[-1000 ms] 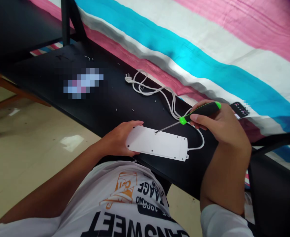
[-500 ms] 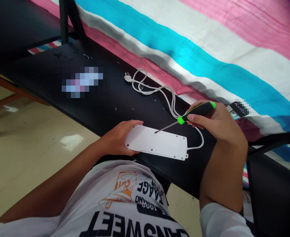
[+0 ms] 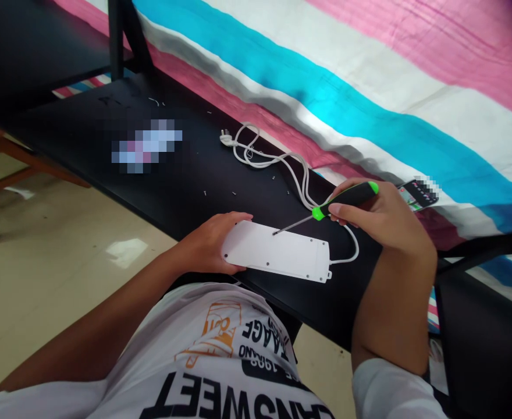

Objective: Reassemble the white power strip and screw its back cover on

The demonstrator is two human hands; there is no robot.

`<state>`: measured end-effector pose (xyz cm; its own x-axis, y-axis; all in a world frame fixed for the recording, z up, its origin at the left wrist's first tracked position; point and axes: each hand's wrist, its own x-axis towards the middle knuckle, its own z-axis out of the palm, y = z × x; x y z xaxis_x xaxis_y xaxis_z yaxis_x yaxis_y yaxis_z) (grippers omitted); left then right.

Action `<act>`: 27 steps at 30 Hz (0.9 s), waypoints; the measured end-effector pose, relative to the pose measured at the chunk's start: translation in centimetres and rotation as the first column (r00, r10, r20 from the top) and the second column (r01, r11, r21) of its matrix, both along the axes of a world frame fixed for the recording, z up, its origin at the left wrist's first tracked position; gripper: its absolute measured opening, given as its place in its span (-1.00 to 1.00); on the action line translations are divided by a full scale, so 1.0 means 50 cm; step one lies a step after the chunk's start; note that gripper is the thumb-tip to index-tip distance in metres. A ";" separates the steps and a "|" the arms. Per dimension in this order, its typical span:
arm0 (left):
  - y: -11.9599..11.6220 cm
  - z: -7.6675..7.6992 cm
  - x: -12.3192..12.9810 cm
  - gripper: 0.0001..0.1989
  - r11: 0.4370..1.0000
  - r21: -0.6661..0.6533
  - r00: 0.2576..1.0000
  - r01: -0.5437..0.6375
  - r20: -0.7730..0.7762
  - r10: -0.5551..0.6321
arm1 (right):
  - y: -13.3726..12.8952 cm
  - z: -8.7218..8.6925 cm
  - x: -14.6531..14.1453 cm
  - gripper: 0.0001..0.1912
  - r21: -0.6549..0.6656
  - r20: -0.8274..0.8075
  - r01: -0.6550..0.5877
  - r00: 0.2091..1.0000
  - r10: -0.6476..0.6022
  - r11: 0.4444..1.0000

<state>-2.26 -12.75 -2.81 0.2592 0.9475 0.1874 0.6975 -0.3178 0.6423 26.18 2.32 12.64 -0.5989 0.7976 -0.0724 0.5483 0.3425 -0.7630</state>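
Lettering stands upside down on the front of the white shirt (image 3: 221, 355). The largest dark line reads "ANSWEET", with what comes before it cut off or lost in the folds. Above it, smaller dark letters end in "AAGE", and a dark patch bears a number that begins "19", its last digits unclear. The orange print (image 3: 221, 329) carries letters too creased to read. Small marks on the dark card-like item (image 3: 418, 195) are illegible.

Screwdriver (image 3: 350, 198) green and black (casing (image 3: 282, 254) white).
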 end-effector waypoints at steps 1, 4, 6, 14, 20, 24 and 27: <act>0.000 -0.001 0.000 0.00 1.000 0.003 1.000 -0.001 -0.001 0.001 | 0.001 0.000 0.002 -0.86 0.006 0.008 -0.011 1.000 0.011 1.000; -0.001 -0.002 0.000 0.00 1.000 0.005 1.000 -0.006 -0.007 0.006 | 0.004 -0.001 0.010 -0.86 0.031 0.032 -0.021 0.999 0.020 0.999; -0.001 -0.002 0.000 0.00 1.000 0.000 1.000 -0.007 -0.012 0.007 | 0.005 0.000 0.014 -0.87 0.045 0.017 -0.010 1.000 0.009 0.999; 0.000 -0.002 0.000 0.00 1.000 0.002 1.000 -0.011 -0.019 0.011 | 0.002 0.002 0.010 -0.89 0.041 -0.008 -0.026 1.000 0.027 0.999; -0.001 -0.004 0.000 0.00 1.000 0.002 1.000 -0.012 -0.017 0.012 | 0.003 0.002 0.014 -0.88 0.079 0.011 -0.013 1.000 0.012 0.997; 0.000 -0.006 0.000 0.00 1.000 0.011 1.000 -0.008 -0.023 0.008 | 0.001 0.007 0.021 -0.87 0.105 -0.004 -0.009 1.000 0.009 0.994; 0.001 -0.006 0.001 0.00 1.000 0.015 1.000 -0.009 -0.024 0.009 | 0.000 0.008 0.022 -0.87 0.109 -0.003 0.001 1.000 0.000 0.994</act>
<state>-2.21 -12.68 -3.10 0.2555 0.9468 0.1957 0.7153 -0.3213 0.6205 27.30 2.30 13.05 -0.5985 0.8009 0.0167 0.5463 0.4233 -0.7227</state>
